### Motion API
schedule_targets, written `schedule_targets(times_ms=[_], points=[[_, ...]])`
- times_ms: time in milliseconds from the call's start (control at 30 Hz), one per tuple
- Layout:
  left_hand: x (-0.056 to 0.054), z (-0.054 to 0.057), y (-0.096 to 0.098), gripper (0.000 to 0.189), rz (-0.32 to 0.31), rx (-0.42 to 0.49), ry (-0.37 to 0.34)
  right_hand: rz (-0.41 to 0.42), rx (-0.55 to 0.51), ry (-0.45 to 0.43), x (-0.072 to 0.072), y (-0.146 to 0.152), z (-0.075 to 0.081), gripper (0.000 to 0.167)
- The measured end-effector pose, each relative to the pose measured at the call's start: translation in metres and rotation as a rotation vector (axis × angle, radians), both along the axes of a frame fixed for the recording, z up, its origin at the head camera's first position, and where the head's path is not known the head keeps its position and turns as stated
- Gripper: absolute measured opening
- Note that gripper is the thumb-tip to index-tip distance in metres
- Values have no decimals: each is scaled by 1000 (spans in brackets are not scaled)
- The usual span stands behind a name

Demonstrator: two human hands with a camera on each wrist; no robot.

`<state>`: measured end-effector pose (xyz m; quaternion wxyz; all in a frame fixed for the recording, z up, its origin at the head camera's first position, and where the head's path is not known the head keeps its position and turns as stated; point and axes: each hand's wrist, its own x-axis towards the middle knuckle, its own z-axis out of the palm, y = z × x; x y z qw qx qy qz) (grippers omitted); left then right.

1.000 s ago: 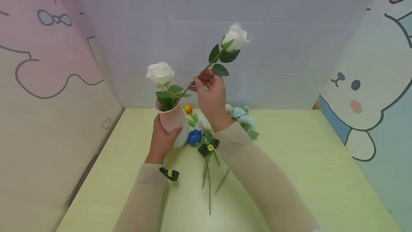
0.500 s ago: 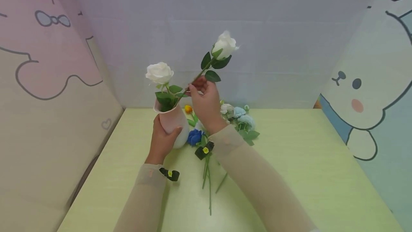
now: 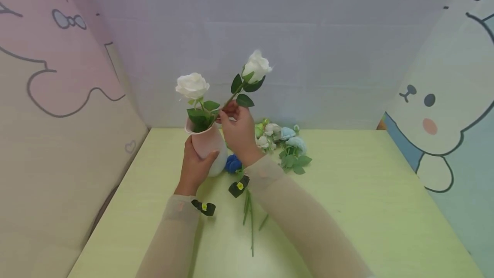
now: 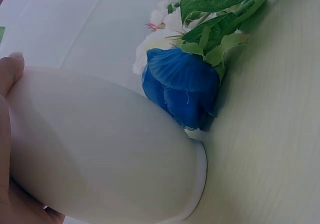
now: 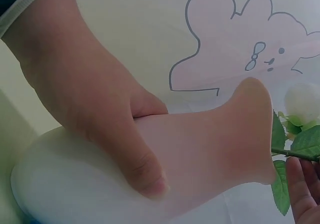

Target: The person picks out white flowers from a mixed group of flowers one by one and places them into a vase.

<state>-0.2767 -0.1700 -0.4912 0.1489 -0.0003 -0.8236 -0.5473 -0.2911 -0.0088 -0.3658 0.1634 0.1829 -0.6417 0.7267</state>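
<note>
Vase: smooth pink-to-white vase w/ flared mouth [image 3: 206,143]; stood on pale yellow-green bench [image 3: 366,183], L. of centre.
L. grip [image 3: 194,168]: person's L. hand; thumb and fingers curled round vase body, holding it below the neck.
R. grip [image 3: 240,131]: narrow; thumb and fingers pinched the stem of a white artificial rosebud w/ dark-green leaves [image 3: 256,67], just outside vase mouth.
Held rosebud: slanted up to the R.; lower stem entered vase mouth, end hidden inside.
Vase contents: fuller white artificial rose w/ green leaves [image 3: 192,86]; bloom above the rim.
Near base: deep-blue pleated-petal flower [image 4: 182,87], just beside vase; contact unclear.
Bench rear, R. of vase: pale-blue ruffled flowers [image 3: 296,143] and off-white blossoms [image 3: 272,129], lying close together.
Bench front: thin bare green stems [image 3: 252,235], pointing twd. the person.
Sleeves: long beige sleeves [image 3: 308,218], each w/ black bow-like piece w/ yellow centre [image 3: 204,207] nr. cuff.
Backdrop: plain pale-lilac sheet [image 3: 270,16] btwn. two cartoon-print side cloths [image 3: 436,140].
</note>
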Motion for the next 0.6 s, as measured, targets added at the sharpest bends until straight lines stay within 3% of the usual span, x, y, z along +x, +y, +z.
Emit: schedule_targets(times_ms=[267, 600], points=[[1, 0, 0, 97, -14, 3, 28, 7, 27, -5, 4, -6, -4, 20], [0, 0, 0, 96, -19, 1, 40, -91, 251, 37, 4, -8, -11, 26]])
